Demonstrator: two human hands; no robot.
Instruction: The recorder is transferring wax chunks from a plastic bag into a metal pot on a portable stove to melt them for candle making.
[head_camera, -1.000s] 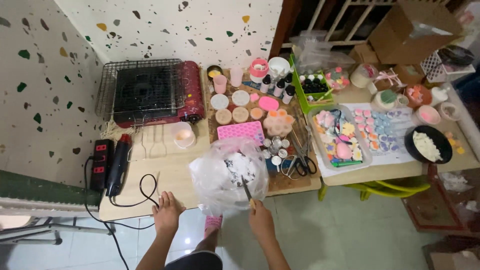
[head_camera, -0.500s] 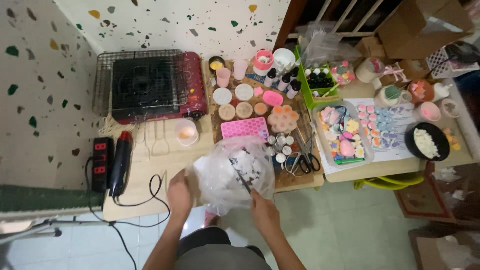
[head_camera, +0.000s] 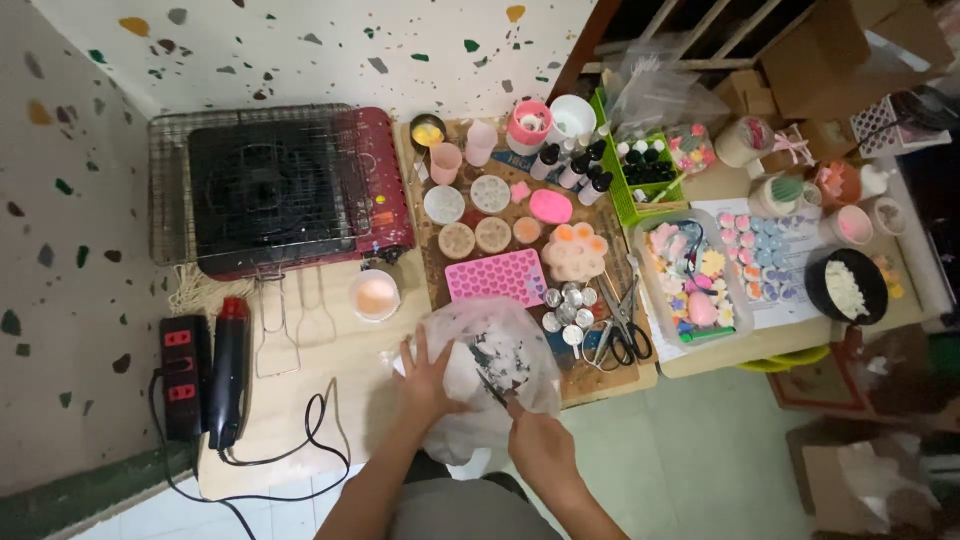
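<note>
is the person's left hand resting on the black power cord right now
No, the left hand presses on the clear plastic bag, apart from the black power cord.

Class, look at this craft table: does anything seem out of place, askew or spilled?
The clear plastic bag overhangs the table's front edge, steadied by the left hand. The black cable also droops off that edge. Nothing looks spilled.

Wooden table (head_camera: 330, 370) bearing red stove (head_camera: 275, 190), power strip (head_camera: 180, 375), clear bag (head_camera: 490, 375)

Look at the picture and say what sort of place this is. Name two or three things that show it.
Probably a small home craft bench for moulding wax or soap: a pink silicone mould, a portable stove, and a black bowl of white chunks.
</note>
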